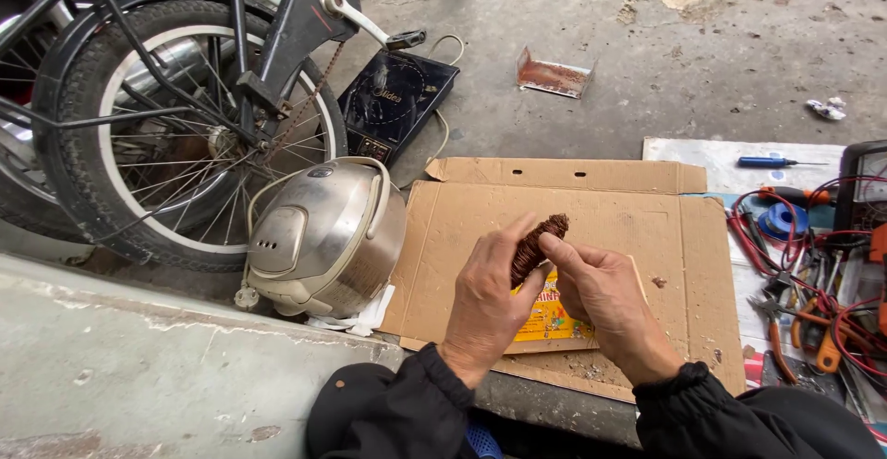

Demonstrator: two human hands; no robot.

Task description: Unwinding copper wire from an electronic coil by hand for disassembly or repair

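Carefully, with the left hand (485,302) cradling the copper wire coil (537,244) and the right hand (605,297) pinching its upper end, even fingertip pressure should keep the strands from springing loose.

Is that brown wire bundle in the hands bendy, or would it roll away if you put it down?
The copper wire coil probably flexes a little, since it is many thin strands. It looks longish and rounded, so it might roll on the flat cardboard. Both hands, left hand and right hand, pinch it.
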